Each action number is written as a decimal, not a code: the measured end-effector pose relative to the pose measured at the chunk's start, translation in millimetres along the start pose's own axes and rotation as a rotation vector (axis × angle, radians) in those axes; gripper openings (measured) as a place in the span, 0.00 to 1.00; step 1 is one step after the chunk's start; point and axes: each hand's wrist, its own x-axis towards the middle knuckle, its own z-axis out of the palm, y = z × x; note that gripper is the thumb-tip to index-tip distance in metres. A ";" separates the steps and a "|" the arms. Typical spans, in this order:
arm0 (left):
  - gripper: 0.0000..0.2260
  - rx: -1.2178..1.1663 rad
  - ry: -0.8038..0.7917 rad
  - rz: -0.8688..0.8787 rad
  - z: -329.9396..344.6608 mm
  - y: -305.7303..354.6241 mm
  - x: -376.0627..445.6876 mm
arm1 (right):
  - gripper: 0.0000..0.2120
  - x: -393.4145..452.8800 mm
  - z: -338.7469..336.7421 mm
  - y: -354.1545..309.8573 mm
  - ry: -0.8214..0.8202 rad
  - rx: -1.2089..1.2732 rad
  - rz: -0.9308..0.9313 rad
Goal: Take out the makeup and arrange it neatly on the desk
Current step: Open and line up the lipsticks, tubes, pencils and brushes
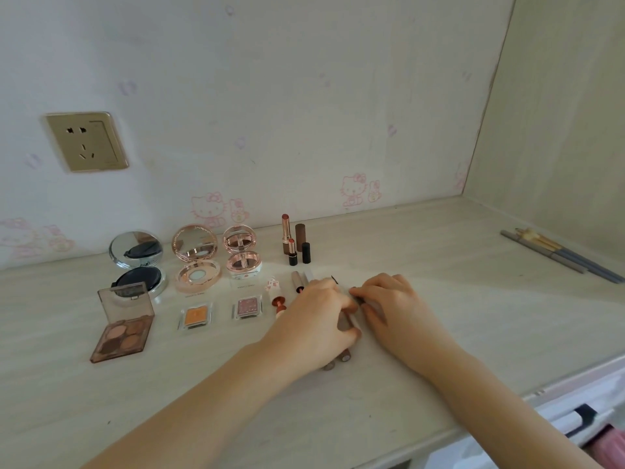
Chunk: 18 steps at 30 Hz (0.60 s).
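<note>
Makeup lies in rows on the pale desk (439,299). At the back stand a black cushion compact (138,265), a rose-gold compact (197,262), a smaller pink compact (240,253) and two open lipsticks (287,236) with their caps. In front lie a brown eyeshadow palette (123,328), an orange pan (195,317), a pink pan (248,307) and a small lip tube (277,296). My left hand (314,319) rests over several slim tubes (345,357), fingers curled on one. My right hand (389,306) pinches a thin dark liner (338,282) beside it.
Several grey pencils and brushes (561,255) lie at the far right by the side wall. A wall socket (86,141) sits on the back wall at the left. An open drawer (592,431) shows below the desk's front right edge.
</note>
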 end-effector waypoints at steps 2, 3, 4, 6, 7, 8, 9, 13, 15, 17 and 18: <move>0.14 -0.013 0.022 -0.001 -0.9 -1.5 -1.0 | 0.15 -0.1 -0.5 -1.9 -0.034 -0.004 -0.023; 0.14 -0.014 0.030 0.002 -1.2 -2.4 -1.6 | 0.16 0.2 -0.7 -2.5 -0.048 -0.006 -0.022; 0.14 -0.014 0.033 0.003 -1.2 -3.0 -2.1 | 0.17 0.2 -0.8 -2.9 -0.060 -0.008 -0.020; 0.14 -0.009 0.044 0.002 -2.2 -3.7 -2.8 | 0.18 0.1 -1.3 -4.2 -0.071 -0.009 -0.025; 0.14 -0.006 0.052 0.000 -2.7 -3.8 -3.0 | 0.18 -0.1 -1.7 -4.8 -0.075 -0.010 -0.032; 0.14 -0.002 0.057 -0.002 -3.0 -4.0 -3.1 | 0.18 -0.1 -2.1 -5.4 -0.081 -0.009 -0.040; 0.14 0.005 0.062 0.000 -3.4 -4.0 -3.1 | 0.17 -0.2 -2.3 -5.6 -0.085 -0.009 -0.045; 0.13 0.021 0.069 0.004 -4.9 -3.6 -3.4 | 0.17 0.2 -3.1 -5.0 -0.088 -0.003 -0.050; 0.12 0.019 0.070 0.002 -4.9 -3.3 -3.6 | 0.17 0.1 -3.0 -4.5 -0.081 0.009 -0.035; 0.13 0.019 0.076 -0.002 -4.6 -2.6 -3.8 | 0.17 -0.1 -3.0 -4.0 -0.069 0.032 -0.011; 0.13 0.019 0.082 -0.005 -4.4 -2.1 -3.5 | 0.17 -0.4 -3.6 -3.6 -0.061 0.047 0.004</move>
